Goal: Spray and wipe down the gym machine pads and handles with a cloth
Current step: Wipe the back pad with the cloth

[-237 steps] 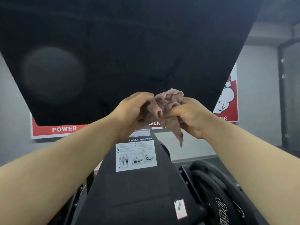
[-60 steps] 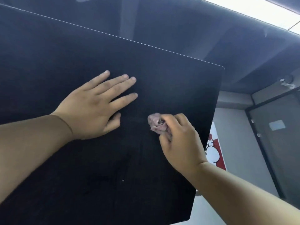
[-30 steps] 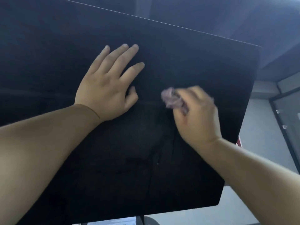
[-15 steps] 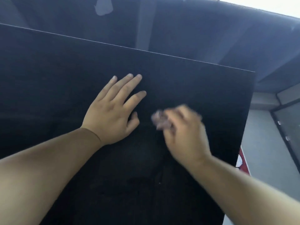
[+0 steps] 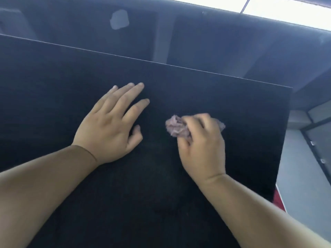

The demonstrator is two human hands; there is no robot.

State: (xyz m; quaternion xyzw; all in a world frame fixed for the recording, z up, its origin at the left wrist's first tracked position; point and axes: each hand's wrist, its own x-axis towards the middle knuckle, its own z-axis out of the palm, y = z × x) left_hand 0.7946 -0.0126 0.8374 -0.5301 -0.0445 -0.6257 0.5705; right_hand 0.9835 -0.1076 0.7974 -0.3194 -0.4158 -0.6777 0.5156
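A large black flat plate of the gym machine fills most of the head view, tilted above me. My left hand lies flat on it with fingers straight and spread, left of centre. My right hand grips a crumpled pinkish cloth and presses it against the plate, just right of the left hand. No spray bottle is in view.
The plate's top edge runs across the upper frame and its right edge drops at the far right. Behind it are a dark ceiling with a bright light panel, a grey wall, a red poster corner and a dark-framed glass door.
Eight seconds ago both hands bunched the cloth in front of the machine. Since then the left hand rests flat on the plate while the right hand rubs the cloth back and forth beside it.
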